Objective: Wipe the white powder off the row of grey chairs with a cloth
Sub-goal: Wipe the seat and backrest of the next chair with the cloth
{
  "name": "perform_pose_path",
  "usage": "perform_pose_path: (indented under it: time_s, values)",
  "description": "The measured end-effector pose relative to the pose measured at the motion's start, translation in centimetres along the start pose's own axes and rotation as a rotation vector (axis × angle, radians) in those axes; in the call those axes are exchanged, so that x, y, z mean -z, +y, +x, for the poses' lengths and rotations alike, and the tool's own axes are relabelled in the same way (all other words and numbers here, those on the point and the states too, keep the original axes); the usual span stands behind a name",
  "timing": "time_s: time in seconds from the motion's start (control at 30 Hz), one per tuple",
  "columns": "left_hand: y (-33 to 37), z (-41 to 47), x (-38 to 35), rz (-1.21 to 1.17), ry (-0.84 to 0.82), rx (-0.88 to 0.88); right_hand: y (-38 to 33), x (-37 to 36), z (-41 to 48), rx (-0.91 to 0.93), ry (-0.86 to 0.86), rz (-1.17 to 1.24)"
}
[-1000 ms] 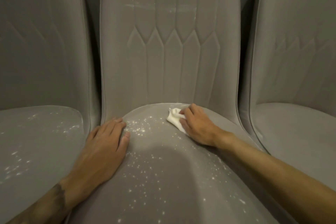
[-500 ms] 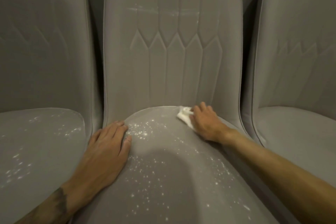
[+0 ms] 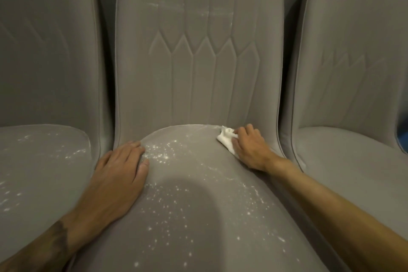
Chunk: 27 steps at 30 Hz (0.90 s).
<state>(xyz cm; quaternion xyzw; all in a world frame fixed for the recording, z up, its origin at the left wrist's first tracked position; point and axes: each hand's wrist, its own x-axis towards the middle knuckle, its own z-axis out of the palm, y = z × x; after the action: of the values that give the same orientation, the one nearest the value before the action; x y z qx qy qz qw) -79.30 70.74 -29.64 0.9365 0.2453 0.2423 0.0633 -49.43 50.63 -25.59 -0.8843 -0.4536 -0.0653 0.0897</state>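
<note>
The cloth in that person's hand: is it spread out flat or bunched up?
Bunched up. The cloth shows as a crumpled white wad poking out from under the right hand, pressed on the middle chair's seat.

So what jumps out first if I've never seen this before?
White powder specks scattered across the middle chair's seat, with more on the left chair's seat. At the back right of the middle seat, the right hand presses a white cloth, while the left hand rests flat on the seat's left edge.
</note>
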Motion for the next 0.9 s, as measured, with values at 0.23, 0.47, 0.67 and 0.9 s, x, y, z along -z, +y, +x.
perform_pose_path:
  time_s: [0.23, 0.47, 0.67, 0.9]
  values:
    - [-0.3, 0.2, 0.0, 0.025, -0.002, -0.033, 0.2, 1.4, -4.5, 0.265, -0.078, 0.117]
    - [0.0, 0.3, 0.3, 0.002, -0.025, 0.012, -0.8, 0.5, -5.3, 0.144, 0.028, 0.073]
    - [0.2, 0.4, 0.5, -0.044, -0.045, 0.051, 1.2, 1.5, -6.1, 0.205, -0.006, 0.086]
    - [0.3, 0.4, 0.7, -0.069, -0.047, 0.061, -0.6, 1.6, -7.6, 0.220, -0.007, 0.143]
